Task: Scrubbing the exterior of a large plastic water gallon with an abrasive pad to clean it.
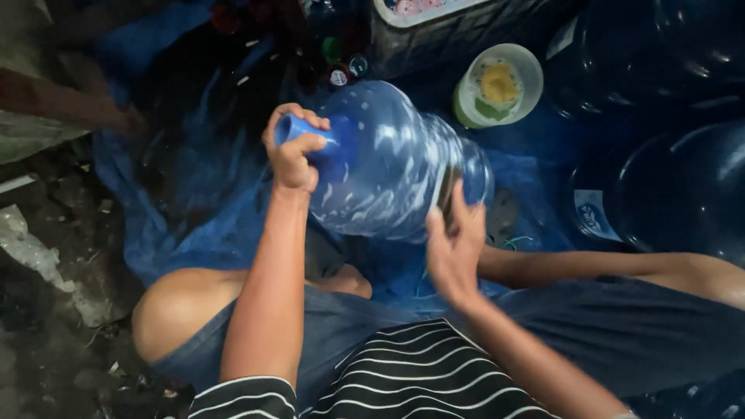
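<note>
Big blue water jug (388,167) lies sideways between both hands, held up over the lap. Looks empty, so prob light but slippery (hard plastic). Right hand (454,244) flat, fingers spread on its bottom; left hand (293,151) wrapped tight round the neck, best grab spot.

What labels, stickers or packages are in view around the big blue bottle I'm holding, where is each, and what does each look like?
Label on a dark jug, right of the held bottle: rectangular, white with blue print.
Label on another dark jug, top right: pale slanted strip, mostly hidden.
Round tub, above the bottle: white rim, green side, yellow and green inside.
Panel on the crate, top edge: white frame, pinkish middle, cut off.
</note>
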